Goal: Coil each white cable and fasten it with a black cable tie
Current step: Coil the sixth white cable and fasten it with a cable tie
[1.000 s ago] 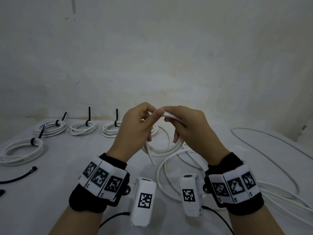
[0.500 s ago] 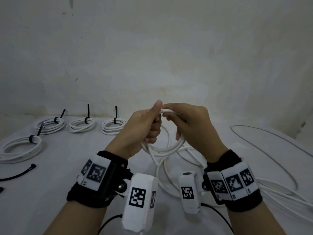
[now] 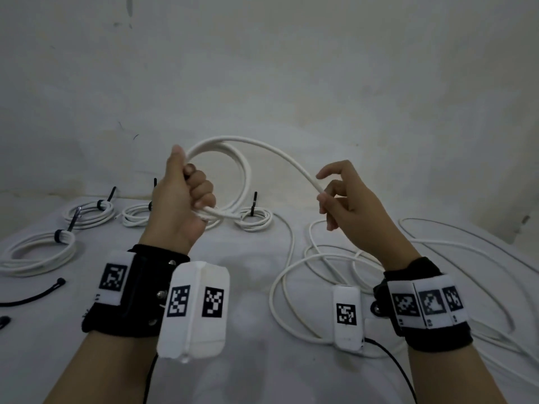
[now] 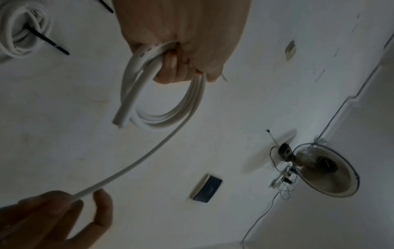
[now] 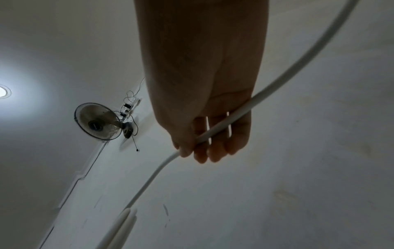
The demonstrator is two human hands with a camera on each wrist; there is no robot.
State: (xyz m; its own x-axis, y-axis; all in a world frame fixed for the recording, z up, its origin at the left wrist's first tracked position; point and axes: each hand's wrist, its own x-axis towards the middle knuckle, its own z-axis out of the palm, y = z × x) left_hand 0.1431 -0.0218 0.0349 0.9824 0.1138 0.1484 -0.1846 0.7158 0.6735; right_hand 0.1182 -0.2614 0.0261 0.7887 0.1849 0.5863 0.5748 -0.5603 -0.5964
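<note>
White cable (image 3: 291, 161): a few loops bunched in your left hand (image 3: 180, 205), held up above the table (image 3: 256, 374) at centre, free run arching right into your right hand (image 3: 347, 205). Left hand is fisted tight round the loops, thumb up; the cut end (image 4: 120, 121) pokes out below in the left wrist view. Right hand pinches the single strand between thumb and index, other fingers loosely curled behind it. Rest of the cable sprawls loose on the table (image 3: 294, 304), near right. Four finished coils with black ties sit far left (image 3: 253, 221) (image 3: 29, 255). A spare black cable tie (image 3: 32, 295) lies at the near left edge.
</note>
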